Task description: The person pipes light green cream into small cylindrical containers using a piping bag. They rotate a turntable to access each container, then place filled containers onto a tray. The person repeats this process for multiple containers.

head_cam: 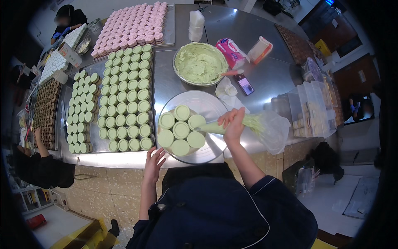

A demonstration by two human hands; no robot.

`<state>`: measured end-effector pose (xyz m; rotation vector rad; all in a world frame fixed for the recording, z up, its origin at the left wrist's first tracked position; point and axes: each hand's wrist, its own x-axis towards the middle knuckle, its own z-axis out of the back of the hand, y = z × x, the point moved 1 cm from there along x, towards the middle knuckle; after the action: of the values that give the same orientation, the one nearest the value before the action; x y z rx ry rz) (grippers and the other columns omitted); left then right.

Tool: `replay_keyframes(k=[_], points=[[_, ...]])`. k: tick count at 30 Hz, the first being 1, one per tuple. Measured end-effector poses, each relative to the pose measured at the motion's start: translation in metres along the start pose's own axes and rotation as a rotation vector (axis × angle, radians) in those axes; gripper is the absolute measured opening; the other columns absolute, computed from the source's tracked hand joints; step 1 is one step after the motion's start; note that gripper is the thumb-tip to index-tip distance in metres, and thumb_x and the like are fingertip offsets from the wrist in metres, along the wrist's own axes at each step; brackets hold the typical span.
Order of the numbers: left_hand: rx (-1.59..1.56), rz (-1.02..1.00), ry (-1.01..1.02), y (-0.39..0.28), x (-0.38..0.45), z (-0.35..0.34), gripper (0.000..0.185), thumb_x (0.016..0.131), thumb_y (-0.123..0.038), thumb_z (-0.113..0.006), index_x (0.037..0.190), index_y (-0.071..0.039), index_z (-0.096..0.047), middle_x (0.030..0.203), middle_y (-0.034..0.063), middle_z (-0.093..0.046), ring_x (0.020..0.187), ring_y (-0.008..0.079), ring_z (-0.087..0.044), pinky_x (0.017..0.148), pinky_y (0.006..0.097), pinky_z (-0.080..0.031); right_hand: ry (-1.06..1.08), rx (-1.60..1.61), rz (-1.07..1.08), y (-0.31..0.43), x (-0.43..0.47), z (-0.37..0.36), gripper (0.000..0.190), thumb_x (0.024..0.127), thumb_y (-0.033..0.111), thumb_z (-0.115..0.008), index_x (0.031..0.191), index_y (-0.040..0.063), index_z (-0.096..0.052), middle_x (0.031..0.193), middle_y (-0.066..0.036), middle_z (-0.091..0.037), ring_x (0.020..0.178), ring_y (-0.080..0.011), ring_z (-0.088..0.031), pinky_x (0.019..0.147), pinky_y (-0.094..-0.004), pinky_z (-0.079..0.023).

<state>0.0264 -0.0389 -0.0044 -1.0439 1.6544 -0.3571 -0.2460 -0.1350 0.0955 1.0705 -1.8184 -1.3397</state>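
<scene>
My right hand (233, 124) grips a clear piping bag (214, 127) with green cream inside. Its nozzle points left, at the edge of a small round green cake (196, 121). That cake is one of several grouped on a metal turntable (214, 105). A piped ring rims some tops, such as the middle cake (180, 129); others, like the front one (180, 147), look flat. Fingers spread and holding nothing, my left hand (154, 162) is by the turntable's left rim and the table edge. Whether it touches the rim I cannot tell.
Trays of green cakes (122, 101) stand left, with pink-topped cakes (130, 28) behind. A bowl of green cream (200, 63) holds a spatula (231, 72). Rightward are a phone (244, 84) and plastic boxes (311, 109). A co-worker's hand (38, 133) reaches brown cakes (46, 115).
</scene>
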Motion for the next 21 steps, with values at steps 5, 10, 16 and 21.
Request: replay_keyframes(k=[5,10,16,21], points=[[0.095,0.151,0.075,0.001,-0.007,-0.01,0.047,0.09,-0.023,-0.044,0.131,-0.009,-0.025,0.124,0.0142,-0.046,0.117,0.0258,-0.044,0.092,0.0433,-0.038,0.011,0.001,-0.006,0.0,0.001,0.003,0.054,0.095,0.045,-0.02,0.054,0.011,-0.027,0.044,-0.003,-0.031,0.04,-0.0162,-0.04,0.049,-0.0289,-0.04],[0.303,0.423,0.309,-0.004,-0.016,-0.012,0.048,0.09,-0.028,-0.044,0.132,-0.011,-0.028,0.122,0.0121,-0.05,0.117,0.0246,-0.044,0.093,0.0454,-0.035,0.03,0.016,-0.036,0.001,0.001,0.006,0.053,0.095,0.045,-0.022,0.056,0.011,-0.029,0.046,-0.005,-0.032,0.043,-0.0179,-0.041,0.055,-0.0312,-0.042],[0.211,0.216,0.213,-0.011,-0.006,0.0,0.042,0.088,-0.025,-0.047,0.126,-0.011,-0.038,0.119,0.0097,-0.053,0.115,0.0208,-0.046,0.094,0.0403,-0.035,0.026,0.025,-0.042,0.002,0.002,0.008,0.052,0.095,0.045,-0.022,0.056,0.011,-0.029,0.046,-0.004,-0.032,0.043,-0.0178,-0.04,0.055,-0.0314,-0.042],[0.053,-0.007,0.074,-0.012,-0.002,0.005,0.04,0.088,-0.023,-0.046,0.125,-0.01,-0.037,0.123,0.0098,-0.05,0.116,0.0214,-0.044,0.094,0.0377,-0.035,0.028,0.031,-0.031,0.001,0.002,0.011,0.052,0.095,0.045,-0.022,0.057,0.011,-0.029,0.046,-0.004,-0.032,0.043,-0.0176,-0.039,0.054,-0.0313,-0.041]])
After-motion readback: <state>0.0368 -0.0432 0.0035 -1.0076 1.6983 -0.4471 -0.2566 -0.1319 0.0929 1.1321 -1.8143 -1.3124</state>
